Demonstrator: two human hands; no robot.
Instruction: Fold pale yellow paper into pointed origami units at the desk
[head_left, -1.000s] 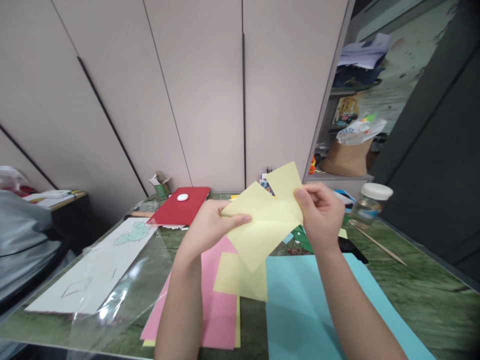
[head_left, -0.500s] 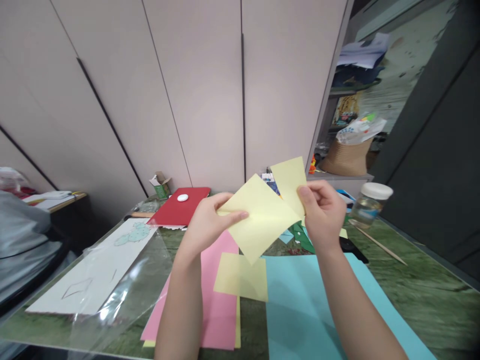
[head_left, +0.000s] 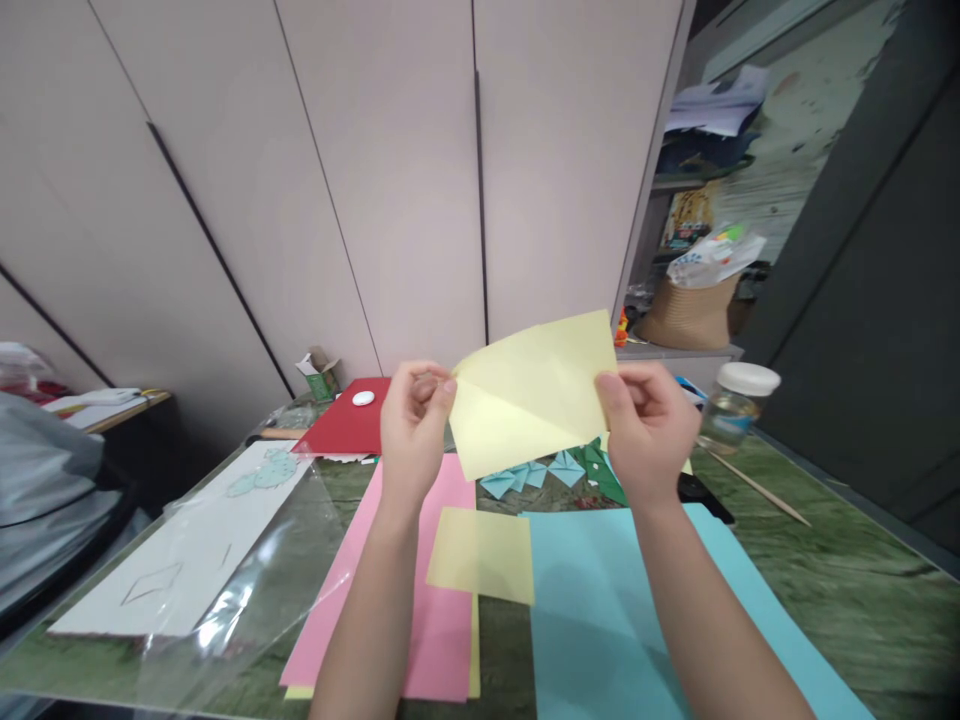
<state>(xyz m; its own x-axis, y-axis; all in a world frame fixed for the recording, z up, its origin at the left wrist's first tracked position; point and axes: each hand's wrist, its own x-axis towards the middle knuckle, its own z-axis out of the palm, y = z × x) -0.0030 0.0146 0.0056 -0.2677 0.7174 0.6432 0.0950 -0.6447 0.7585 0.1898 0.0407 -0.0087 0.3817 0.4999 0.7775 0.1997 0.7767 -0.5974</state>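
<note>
A pale yellow paper sheet [head_left: 536, 395] is held up above the table, with a crease running across it. My left hand [head_left: 416, 425] pinches its left edge between thumb and fingers, and my right hand [head_left: 649, 425] pinches the right edge. Below, a smaller yellow piece [head_left: 481, 555] lies flat, overlapping the pink paper [head_left: 442, 640] and reaching to the large light-blue paper [head_left: 600, 610]. Small folded blue pieces [head_left: 525, 478] rest on the table behind, beside a dark green piece [head_left: 606, 478].
White paper with a drawing [head_left: 187, 540] and clear plastic [head_left: 277, 570] lie left. A red folder [head_left: 345, 425] and small green box [head_left: 322, 380] stand behind. A lidded jar [head_left: 739, 405], wooden stick [head_left: 757, 488] and dark phone-like object [head_left: 705, 497] are right.
The yellow sheet, folded or overlapping before, is now spread out between both hands. My left hand has moved from its lower left part to its upper left corner, exposing the folded blue pieces.
</note>
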